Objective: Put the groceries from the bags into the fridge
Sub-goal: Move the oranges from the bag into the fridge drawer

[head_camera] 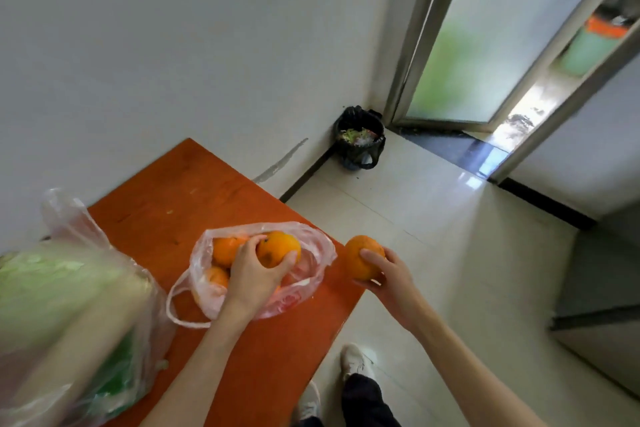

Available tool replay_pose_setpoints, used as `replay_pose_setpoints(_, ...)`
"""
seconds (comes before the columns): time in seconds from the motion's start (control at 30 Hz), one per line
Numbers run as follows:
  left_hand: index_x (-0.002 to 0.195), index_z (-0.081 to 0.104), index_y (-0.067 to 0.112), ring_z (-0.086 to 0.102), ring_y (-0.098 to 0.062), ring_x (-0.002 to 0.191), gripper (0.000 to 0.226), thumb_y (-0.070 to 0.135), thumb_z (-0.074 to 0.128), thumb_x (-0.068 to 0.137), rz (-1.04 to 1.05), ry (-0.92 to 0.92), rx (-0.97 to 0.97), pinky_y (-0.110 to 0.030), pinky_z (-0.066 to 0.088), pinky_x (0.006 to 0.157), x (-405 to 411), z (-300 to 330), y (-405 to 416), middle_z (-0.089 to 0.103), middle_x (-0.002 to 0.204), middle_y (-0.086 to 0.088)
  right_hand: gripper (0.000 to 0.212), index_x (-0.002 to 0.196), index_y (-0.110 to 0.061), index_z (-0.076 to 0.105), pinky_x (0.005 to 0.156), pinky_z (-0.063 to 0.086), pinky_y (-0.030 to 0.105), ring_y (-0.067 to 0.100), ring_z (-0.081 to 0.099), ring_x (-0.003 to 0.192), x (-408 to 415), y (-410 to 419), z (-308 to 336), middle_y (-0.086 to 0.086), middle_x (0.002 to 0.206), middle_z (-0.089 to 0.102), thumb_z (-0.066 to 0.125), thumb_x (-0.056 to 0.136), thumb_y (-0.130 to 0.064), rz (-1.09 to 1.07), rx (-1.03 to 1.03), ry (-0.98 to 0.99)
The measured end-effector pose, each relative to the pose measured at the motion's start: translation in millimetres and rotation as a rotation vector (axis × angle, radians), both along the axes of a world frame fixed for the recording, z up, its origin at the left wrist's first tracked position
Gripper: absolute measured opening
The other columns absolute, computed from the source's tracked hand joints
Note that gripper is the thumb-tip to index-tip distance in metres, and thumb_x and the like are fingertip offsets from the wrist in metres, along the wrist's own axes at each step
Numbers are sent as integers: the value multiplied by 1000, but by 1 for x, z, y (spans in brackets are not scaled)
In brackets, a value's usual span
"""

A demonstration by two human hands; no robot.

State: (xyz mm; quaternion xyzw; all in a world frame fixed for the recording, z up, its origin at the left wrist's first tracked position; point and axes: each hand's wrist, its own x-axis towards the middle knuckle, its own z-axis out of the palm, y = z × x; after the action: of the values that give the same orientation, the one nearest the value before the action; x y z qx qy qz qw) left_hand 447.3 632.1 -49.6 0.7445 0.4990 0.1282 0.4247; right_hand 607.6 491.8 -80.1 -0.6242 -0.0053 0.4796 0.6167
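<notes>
Standing by the table (242, 374), shoes (356, 359) showing on the floor (433, 218) below.

Sitting nearest on the left: a big clear bag (69, 322) with green cabbage inside, leaning on the table.

Reaching into the small bag (311, 253) with the left hand (252, 276). Curling fingers and thumb around an orange (277, 248) at the top of the pile. Holding it, not lifting it clear yet. More oranges lying under and beside it in the bag.

Holding a second orange (362, 256) in the right hand (391, 276), just past the table edge, over the floor. Fingers wrapping around it from below and from the side.

Doing this step well: lifting the left orange straight up through the open mouth of the bag, slowly, so the thin plastic is not catching and dragging. Looking out for the other oranges rolling, since the bag is lying close to the table edge. Keeping a snug grip on both, not squeezing hard. Round fruit probably slipping easily from a loose hand.

Farther off: a black bin (360, 140) in the corner, full of scraps. Behind it, a glass door (460, 45) standing partly open. Looking grey at the far right, maybe the fridge, hard telling.
</notes>
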Motion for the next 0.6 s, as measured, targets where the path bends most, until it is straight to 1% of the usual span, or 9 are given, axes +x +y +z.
replay_pose_setpoints(0.1,129,42,20,47,-13,104,57,39,66,81,-141,-45,-22,-27,42,84,20,8,-25,50,122,0,43,122,-8,48,76,55,37,24,57,103,3,-44,6,13,121,52,63,84,-21,-183,22,40)
replay_pose_setpoints(0.13,128,43,19,47,-13,103,56,38,67,81,-190,-51,-26,-28,41,83,28,9,-35,50,120,0,40,120,-9,50,73,55,36,23,56,103,5,-61,8,12,121,51,63,84,-21,-242,27,42)
replay_pose_setpoints(0.2,126,44,17,47,-17,105,55,36,68,80,-278,-50,-53,-33,41,87,45,10,-58,48,119,-3,29,111,-13,54,71,55,34,23,55,102,10,-99,13,12,121,50,61,85,-22,-346,42,34)
replay_pose_setpoints(0.23,126,44,16,47,-18,105,55,35,69,80,-317,-52,-80,-33,41,87,54,11,-72,48,119,-4,23,107,-14,56,70,54,33,22,55,102,12,-119,17,11,119,51,60,86,-22,-393,51,31)
replay_pose_setpoints(0.33,121,47,16,48,-16,99,48,30,69,81,-429,-94,-162,-27,38,80,82,16,-118,51,114,-4,13,101,-19,57,72,54,33,20,57,96,18,-185,30,7,110,55,55,89,-23,-520,76,14)
replay_pose_setpoints(0.4,122,45,17,49,-18,99,48,33,67,82,-518,-108,-199,-27,39,77,103,21,-156,50,114,-3,12,101,-21,57,73,53,34,21,57,96,23,-232,39,7,110,55,55,89,-24,-597,83,-17)
replay_pose_setpoints(0.47,127,43,17,49,-19,101,52,35,64,83,-591,-126,-217,-29,42,79,125,25,-199,47,116,-1,13,101,-21,58,75,53,35,22,57,96,28,-282,46,7,110,55,57,89,-26,-667,82,-51)
replay_pose_setpoints(0.53,127,43,17,50,-20,102,52,36,64,84,-632,-148,-242,-30,42,81,147,30,-250,47,116,-1,10,99,-22,59,75,53,35,21,57,94,33,-334,52,5,104,57,56,89,-25,-749,85,-73)
replay_pose_setpoints(0.6,127,45,17,51,-20,101,51,34,65,83,-679,-169,-264,-29,41,80,166,34,-309,49,115,-1,12,101,-21,59,73,53,34,19,57,92,38,-390,54,3,103,58,56,90,-25,-804,72,-106)
